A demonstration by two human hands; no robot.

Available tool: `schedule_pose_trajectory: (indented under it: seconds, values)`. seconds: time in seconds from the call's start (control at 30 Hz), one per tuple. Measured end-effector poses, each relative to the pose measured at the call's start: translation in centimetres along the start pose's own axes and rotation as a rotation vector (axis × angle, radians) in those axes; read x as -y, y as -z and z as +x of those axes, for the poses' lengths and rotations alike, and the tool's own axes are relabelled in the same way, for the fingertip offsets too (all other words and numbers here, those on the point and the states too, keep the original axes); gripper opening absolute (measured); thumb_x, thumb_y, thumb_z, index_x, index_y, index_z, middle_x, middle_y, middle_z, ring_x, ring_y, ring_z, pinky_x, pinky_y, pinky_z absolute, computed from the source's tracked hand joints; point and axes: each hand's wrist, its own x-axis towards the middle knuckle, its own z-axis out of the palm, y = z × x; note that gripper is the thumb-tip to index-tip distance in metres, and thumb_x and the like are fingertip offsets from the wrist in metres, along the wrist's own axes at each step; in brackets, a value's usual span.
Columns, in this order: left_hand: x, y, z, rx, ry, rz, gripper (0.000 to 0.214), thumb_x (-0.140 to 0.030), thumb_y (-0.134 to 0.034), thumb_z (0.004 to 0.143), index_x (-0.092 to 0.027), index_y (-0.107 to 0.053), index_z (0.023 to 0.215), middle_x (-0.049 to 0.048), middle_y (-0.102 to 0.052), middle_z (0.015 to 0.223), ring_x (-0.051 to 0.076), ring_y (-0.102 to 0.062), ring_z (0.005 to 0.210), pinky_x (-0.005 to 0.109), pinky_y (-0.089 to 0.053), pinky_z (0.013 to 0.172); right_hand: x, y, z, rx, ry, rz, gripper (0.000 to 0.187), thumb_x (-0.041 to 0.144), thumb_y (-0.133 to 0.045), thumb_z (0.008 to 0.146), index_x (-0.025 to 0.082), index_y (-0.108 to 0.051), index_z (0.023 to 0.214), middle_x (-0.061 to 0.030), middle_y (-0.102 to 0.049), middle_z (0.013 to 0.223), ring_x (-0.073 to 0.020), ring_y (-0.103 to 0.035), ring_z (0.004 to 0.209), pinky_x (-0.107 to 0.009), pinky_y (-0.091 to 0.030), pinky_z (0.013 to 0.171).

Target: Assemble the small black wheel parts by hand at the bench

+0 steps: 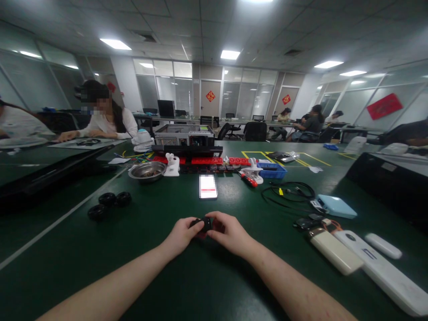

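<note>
Both my hands meet over the green table, in front of the lit phone. A small black round part (207,223) sits between them; my fingers cover much of it, so its exact kind is unclear. My left hand (183,234) closes on its left side, thumb on top. From the right, my right hand (230,229) pinches it between thumb and fingers. The phone (207,186) with a bright screen lies just beyond. Several black wheel-like rings (115,199) rest on the table to the left.
Ahead stand a metal bowl (147,171) with small parts, a white stand (172,166), a red-handled tool (249,179) and a blue tray (272,170). Cables (290,191), a light-blue box (336,206) and a cream power bank (335,251) lie right. A person (103,116) sits at left.
</note>
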Motion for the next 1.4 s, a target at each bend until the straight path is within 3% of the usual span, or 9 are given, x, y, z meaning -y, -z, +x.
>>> schedule_pose_trajectory:
  seconds: [0.2,0.37,0.57,0.73,0.87,1.0,1.13,1.2,1.4]
  values:
    - [-1.0,-0.2,-0.4,-0.134,-0.074,0.126,0.031,-0.03,-0.06,0.068,-0.015,-0.057,0.095,0.0056,-0.064,0.092,0.021,-0.059,0.088,0.034,-0.045,0.08,-0.6,-0.2,0.2,-0.043,-0.056,0.093,0.036,0.035,-0.054,0.076,0.021,-0.046,0.109,0.0,-0.053,0.077,-0.0113,-0.05,0.065,-0.023,-0.039,0.057]
    - [-1.1,-0.3,-0.7,-0.21,-0.158,0.271,0.04,-0.024,-0.063,0.064,-0.019,-0.055,0.103,0.0049,-0.061,0.103,0.02,-0.056,0.095,0.035,-0.043,0.084,-1.7,-0.7,0.8,-0.051,-0.28,0.255,0.041,0.048,-0.03,0.085,0.014,-0.053,0.079,0.0016,-0.048,0.056,-0.0083,-0.046,0.047,-0.02,-0.036,0.045]
    - [-1.3,-0.1,-1.1,-0.187,-0.218,0.468,0.041,-0.029,-0.063,0.064,-0.023,-0.057,0.103,0.0039,-0.062,0.103,0.022,-0.054,0.097,0.035,-0.041,0.085,-1.8,-1.0,0.9,0.019,-0.307,0.316,0.037,0.044,-0.037,0.083,0.014,-0.05,0.065,0.003,-0.044,0.047,-0.0078,-0.043,0.041,-0.019,-0.033,0.039]
    - [-0.9,0.0,-0.8,-0.13,-0.156,0.341,0.036,-0.04,-0.054,0.071,-0.018,-0.058,0.099,0.006,-0.064,0.096,0.022,-0.057,0.089,0.033,-0.044,0.078,-1.0,-0.3,0.6,0.018,-0.176,0.271,0.02,0.031,-0.049,0.078,0.014,-0.057,0.086,0.0021,-0.05,0.059,-0.0083,-0.047,0.051,-0.02,-0.037,0.048]
    - [-0.1,0.1,-0.2,-0.051,-0.057,0.117,0.038,-0.045,-0.046,0.075,-0.011,-0.058,0.086,0.0066,-0.065,0.076,0.021,-0.061,0.073,0.032,-0.047,0.069,-0.3,0.2,0.3,0.01,-0.074,0.13,0.035,0.021,-0.057,0.072,0.019,-0.054,0.107,0.0018,-0.052,0.066,-0.0095,-0.048,0.058,-0.022,-0.038,0.056]
    - [-0.4,0.1,-0.2,-0.11,-0.065,0.174,0.033,-0.04,-0.053,0.071,-0.013,-0.058,0.089,0.0052,-0.064,0.081,0.021,-0.06,0.077,0.032,-0.046,0.071,-0.2,0.1,0.4,0.011,-0.083,0.153,0.038,0.022,-0.057,0.072,0.019,-0.051,0.11,0.0027,-0.051,0.066,-0.0092,-0.047,0.058,-0.022,-0.039,0.056]
    - [-1.0,-0.1,-0.6,-0.185,-0.108,0.266,0.037,-0.031,-0.06,0.067,-0.018,-0.055,0.1,0.0048,-0.062,0.096,0.02,-0.058,0.089,0.034,-0.045,0.079,-1.0,-0.3,0.8,-0.061,-0.24,0.289,0.024,0.035,-0.044,0.081,0.016,-0.052,0.092,0.0058,-0.043,0.051,-0.0071,-0.042,0.044,-0.019,-0.034,0.043]
    - [-1.1,-0.2,-0.7,-0.201,-0.141,0.33,0.039,-0.029,-0.062,0.065,-0.021,-0.055,0.103,0.0043,-0.06,0.101,0.021,-0.056,0.093,0.034,-0.044,0.082,-1.4,-0.5,0.9,-0.037,-0.322,0.321,0.032,0.041,-0.036,0.084,0.015,-0.052,0.079,0.0067,-0.039,0.044,-0.0063,-0.037,0.037,-0.018,-0.03,0.037]
    - [-1.0,-0.2,-1.0,-0.181,-0.251,0.448,0.038,-0.028,-0.061,0.066,-0.024,-0.056,0.104,0.0029,-0.06,0.104,0.021,-0.054,0.097,0.033,-0.043,0.082,-1.6,-0.8,0.9,0.067,-0.341,0.31,0.035,0.044,-0.04,0.082,0.016,-0.046,0.063,0.0064,-0.039,0.042,-0.0058,-0.036,0.035,-0.018,-0.028,0.035]
